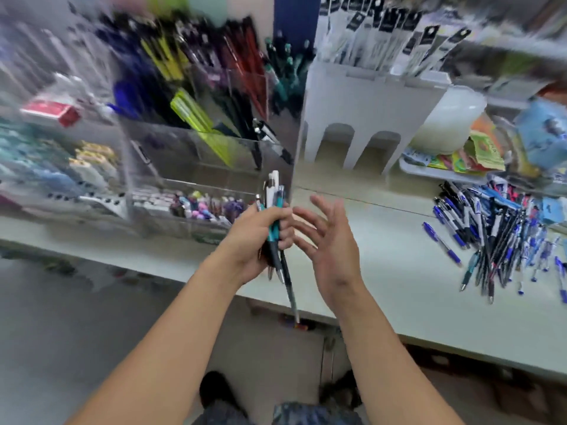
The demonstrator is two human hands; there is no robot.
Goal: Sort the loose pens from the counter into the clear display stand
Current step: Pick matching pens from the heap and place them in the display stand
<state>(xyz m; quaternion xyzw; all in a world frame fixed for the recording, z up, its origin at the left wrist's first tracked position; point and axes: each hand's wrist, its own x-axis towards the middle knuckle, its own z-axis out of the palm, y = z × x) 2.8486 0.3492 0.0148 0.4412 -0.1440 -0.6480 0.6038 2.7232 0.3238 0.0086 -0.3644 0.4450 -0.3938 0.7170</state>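
My left hand grips a bundle of pens mid-barrel above the bench; right hand is open w/ fingers spread, holding nothing. Pens are light, stiff, slick, so one could slip. Loose pile lies at right, clear display stand probably ahead-left (blurred), white rack beside it.

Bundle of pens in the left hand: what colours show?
Teal, white and black, seen in the head view: bundle of pens, left hand.
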